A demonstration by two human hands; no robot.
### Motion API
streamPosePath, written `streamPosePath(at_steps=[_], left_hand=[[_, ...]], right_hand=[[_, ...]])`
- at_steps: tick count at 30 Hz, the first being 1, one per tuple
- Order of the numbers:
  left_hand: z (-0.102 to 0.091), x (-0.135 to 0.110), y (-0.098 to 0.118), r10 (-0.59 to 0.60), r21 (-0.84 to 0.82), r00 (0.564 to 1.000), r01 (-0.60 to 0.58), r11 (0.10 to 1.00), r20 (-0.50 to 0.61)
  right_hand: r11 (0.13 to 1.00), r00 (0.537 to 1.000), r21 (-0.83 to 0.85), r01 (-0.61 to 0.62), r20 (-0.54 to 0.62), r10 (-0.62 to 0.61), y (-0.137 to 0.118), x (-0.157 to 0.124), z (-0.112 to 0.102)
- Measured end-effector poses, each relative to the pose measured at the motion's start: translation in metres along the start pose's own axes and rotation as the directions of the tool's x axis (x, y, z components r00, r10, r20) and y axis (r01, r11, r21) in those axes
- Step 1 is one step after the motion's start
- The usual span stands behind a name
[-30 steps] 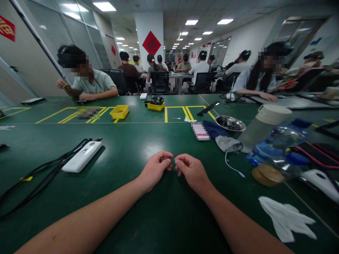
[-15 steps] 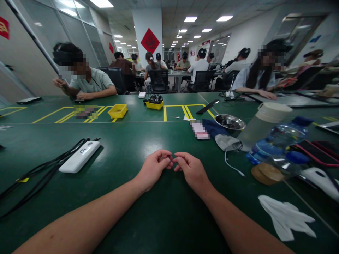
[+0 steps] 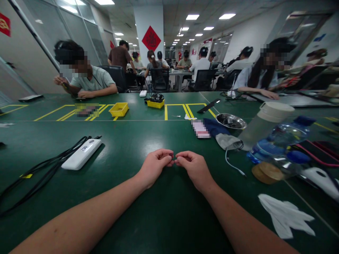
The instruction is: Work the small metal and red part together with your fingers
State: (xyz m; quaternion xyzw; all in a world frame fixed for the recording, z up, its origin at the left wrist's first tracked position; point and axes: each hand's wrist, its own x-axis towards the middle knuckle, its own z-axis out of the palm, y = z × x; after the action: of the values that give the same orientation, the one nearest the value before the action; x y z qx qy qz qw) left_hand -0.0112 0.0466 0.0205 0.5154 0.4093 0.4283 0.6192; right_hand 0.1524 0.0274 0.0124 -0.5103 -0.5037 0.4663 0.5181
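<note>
Your right hand (image 3: pixel 194 170) has drawn its fingers up nearer its thumb; whether they grip anything, you cannot tell. Your left hand (image 3: pixel 155 166) pinches a small dark piece (image 3: pixel 172 155), mostly hidden, well in from the worktop's (image 3: pixel 150 218) far edge. Both hands' fingertips stay almost meeting, so the piece remains between them.

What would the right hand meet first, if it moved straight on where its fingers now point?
Probably the left hand, just opposite the right hand at its fingertips; their exact separation in depth is unclear.
</note>
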Motion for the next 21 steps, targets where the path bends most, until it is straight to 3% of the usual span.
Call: streamPosePath(at_steps=[7, 21], left_hand=[[-0.0006, -0.0015, 0.0010, 0.029, 0.032, 1.000, -0.030, 0.999, 0.005], [0.0000, 0.0000, 0.0013, -0.059, -0.099, 0.998, 0.058, 0.993, -0.011]], right_hand=[[0.992, 0.999, 0.115, -0.046, 0.025, 0.043, -0.0011, -0.0014, 0.0022], [0.908, 0.969, 0.341, -0.242, 0.131, 0.209, -0.0091, -0.0012, -0.0009]])
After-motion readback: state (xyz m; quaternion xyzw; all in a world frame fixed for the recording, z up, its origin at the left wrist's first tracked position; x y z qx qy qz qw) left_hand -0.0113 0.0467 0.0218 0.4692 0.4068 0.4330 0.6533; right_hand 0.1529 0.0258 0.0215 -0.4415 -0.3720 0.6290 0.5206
